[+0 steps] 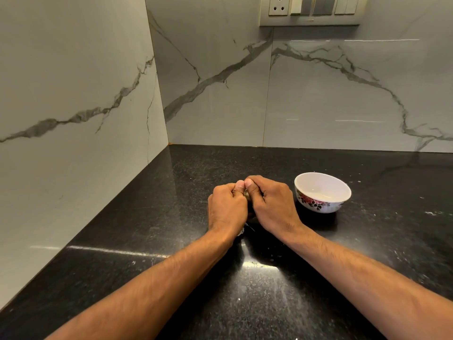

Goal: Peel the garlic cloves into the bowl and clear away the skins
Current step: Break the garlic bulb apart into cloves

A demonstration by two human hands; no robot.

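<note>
My left hand [226,206] and my right hand [272,202] meet over the black counter, fingers curled, thumbs side by side. Between them they pinch a pale garlic clove [247,195], of which only a sliver shows. A white bowl [322,192] with a red flower pattern stands just right of my right hand; its inside looks pale and I cannot make out cloves in it. A small pale scrap of garlic skin [241,231] lies on the counter under my left wrist.
The black speckled countertop [269,290] runs into a corner of marble-patterned walls at the left and back. A switch and socket panel [310,11] sits high on the back wall. Small white flecks [430,213] dot the counter at right.
</note>
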